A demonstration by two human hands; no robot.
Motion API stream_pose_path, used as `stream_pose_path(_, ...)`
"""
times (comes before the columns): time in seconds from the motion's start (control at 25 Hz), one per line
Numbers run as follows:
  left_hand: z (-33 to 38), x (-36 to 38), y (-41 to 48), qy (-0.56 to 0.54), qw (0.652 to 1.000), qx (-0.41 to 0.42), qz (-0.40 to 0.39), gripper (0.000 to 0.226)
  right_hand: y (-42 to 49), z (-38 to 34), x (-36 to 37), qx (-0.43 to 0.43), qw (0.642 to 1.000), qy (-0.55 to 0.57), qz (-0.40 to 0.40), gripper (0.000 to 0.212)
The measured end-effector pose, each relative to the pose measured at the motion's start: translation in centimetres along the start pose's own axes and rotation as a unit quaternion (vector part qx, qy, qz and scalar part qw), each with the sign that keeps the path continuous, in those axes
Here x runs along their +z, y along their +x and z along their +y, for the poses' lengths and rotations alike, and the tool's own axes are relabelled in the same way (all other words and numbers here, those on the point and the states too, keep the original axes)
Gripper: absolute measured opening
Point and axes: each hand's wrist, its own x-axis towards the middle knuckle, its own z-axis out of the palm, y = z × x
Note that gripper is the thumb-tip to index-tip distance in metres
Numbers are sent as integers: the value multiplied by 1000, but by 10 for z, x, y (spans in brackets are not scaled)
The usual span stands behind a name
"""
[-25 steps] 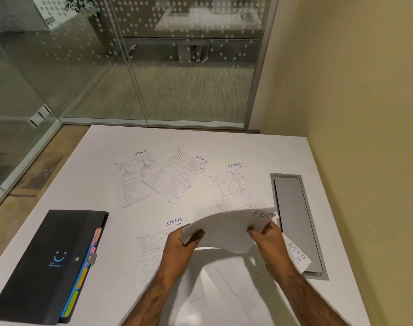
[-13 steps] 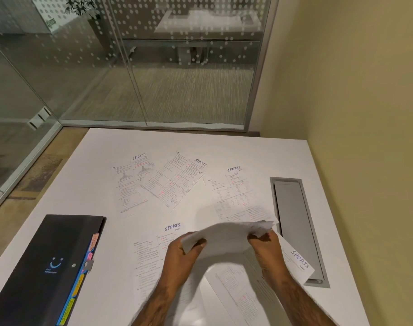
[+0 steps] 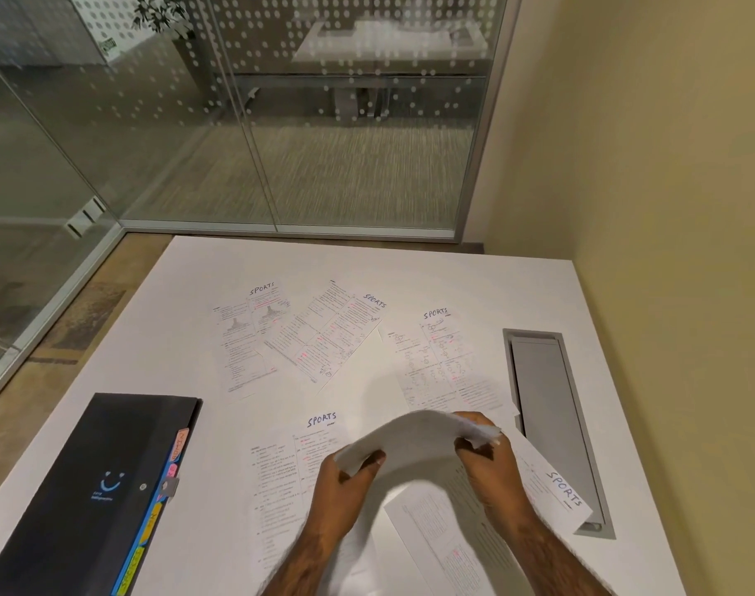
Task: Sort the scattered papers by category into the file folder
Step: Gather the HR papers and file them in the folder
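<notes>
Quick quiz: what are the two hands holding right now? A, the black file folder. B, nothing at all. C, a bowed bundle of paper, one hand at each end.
C: the left hand and right hand grip opposite ends of the bowed paper, while the black file folder lies untouched at the left.

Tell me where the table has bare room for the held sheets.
Bare: the far strip of the table beyond the SPORTS sheets, and the corner beyond the folder. Crowded: the near middle, sheets overlapping up to the cable hatch.
</notes>
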Motion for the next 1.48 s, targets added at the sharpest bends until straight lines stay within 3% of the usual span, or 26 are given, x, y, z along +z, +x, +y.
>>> stream_pose_path(0.24, -2, 1, 3, -9, 999, -29, 33, 7, 1, -4, 2, 19, 1000, 6, 23, 36)
stream_pose_path(0.4, -5, -4, 6, -6, 1000, -21, 20, 15, 3, -3, 2, 29, 999, 8, 37, 35)
stream_pose_path(0.56, -11, 1, 7, -21, 998, -52, 34, 21, 1, 3, 5, 40, 999, -8, 33, 39)
stream_pose_path(0.88, -4, -4, 8, 8, 998, -43, 39, 12, 2, 8, 7, 26, 999, -40, 21, 39)
stream_pose_path(0.96, 7, -13, 12, 27, 998, -37, 51, 19, 1, 4, 9, 21, 999, -37, 11, 31)
stream_pose_path(1.12, 37, -53, 8, 5, 998, -23, 61, 16, -5, -5, 24, 18, 998, -43, -49, 16)
stream_pose_path(1.32, 49, -127, -10, -12, 991, -44, 127, 13, -23, -16, 82, 29, 990, -14, -136, 13)
stream_pose_path(1.4, 33, -169, -13, 10, 984, -60, 169, 32, -31, -16, 104, 44, 988, 9, -148, 13)
stream_pose_path(1.48, 3, -219, -17, 106, 969, -76, 209, 32, -37, -11, 120, 50, 988, 8, -146, 14)
